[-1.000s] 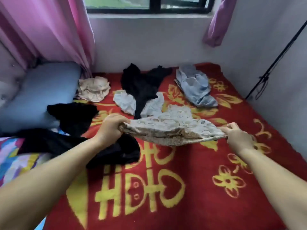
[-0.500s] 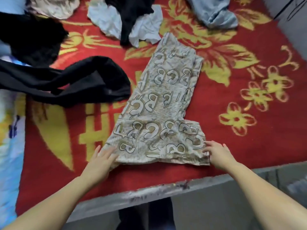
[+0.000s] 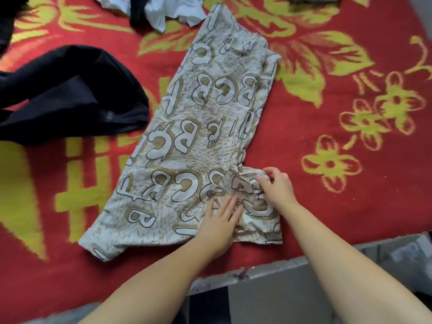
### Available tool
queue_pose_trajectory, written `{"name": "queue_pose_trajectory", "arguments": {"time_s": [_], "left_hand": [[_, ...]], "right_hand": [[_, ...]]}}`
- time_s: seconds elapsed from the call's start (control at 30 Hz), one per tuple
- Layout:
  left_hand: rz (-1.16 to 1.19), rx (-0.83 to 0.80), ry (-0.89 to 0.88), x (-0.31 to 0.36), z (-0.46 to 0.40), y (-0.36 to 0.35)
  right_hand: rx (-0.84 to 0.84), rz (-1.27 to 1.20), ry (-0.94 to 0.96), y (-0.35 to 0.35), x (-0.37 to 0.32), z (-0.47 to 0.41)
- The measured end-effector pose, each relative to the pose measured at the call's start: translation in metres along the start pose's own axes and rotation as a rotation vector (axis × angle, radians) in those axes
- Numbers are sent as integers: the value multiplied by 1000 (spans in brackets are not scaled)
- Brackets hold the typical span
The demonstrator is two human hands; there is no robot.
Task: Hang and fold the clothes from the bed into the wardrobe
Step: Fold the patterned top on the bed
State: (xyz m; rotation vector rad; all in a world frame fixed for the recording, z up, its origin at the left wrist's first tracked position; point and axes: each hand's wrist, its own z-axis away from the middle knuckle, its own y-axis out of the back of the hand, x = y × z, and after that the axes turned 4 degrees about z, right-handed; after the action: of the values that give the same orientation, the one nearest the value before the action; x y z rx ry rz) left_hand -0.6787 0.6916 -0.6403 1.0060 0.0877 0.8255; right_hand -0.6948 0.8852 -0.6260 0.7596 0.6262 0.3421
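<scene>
A beige garment printed with large letters (image 3: pixel 198 127) lies flat and lengthwise on the red blanket (image 3: pixel 350 183), its near end by the bed's front edge. My left hand (image 3: pixel 219 220) rests flat on the garment's near end, fingers spread and pressing the cloth down. My right hand (image 3: pixel 278 188) pinches the garment's sleeve at its near right corner, which is folded partly inward over the body.
A black garment (image 3: pixel 70 94) lies crumpled to the left of the printed one. A pale blue-white cloth with a black piece (image 3: pixel 163 8) sits at the top edge. The grey bed frame edge (image 3: pixel 268 267) runs along the bottom.
The garment went from held up between both hands to lying flat. Since half a second ago my left hand slid right to the middle, and my right hand took the sleeve and folded it inward.
</scene>
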Motion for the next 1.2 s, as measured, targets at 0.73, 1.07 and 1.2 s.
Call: {"name": "queue_pose_trajectory", "arguments": {"time_s": [0.73,1.07,1.2], "left_hand": [[139,77,73,-55,36,-10],[301,15,54,-71,76,-6],[386,437,134,-130,105,-2]], "right_hand": [[-251,-89,-350,7,31,34],[-446,-442,32,3,-108,57],[-464,49,361,-47,-158,67]]}}
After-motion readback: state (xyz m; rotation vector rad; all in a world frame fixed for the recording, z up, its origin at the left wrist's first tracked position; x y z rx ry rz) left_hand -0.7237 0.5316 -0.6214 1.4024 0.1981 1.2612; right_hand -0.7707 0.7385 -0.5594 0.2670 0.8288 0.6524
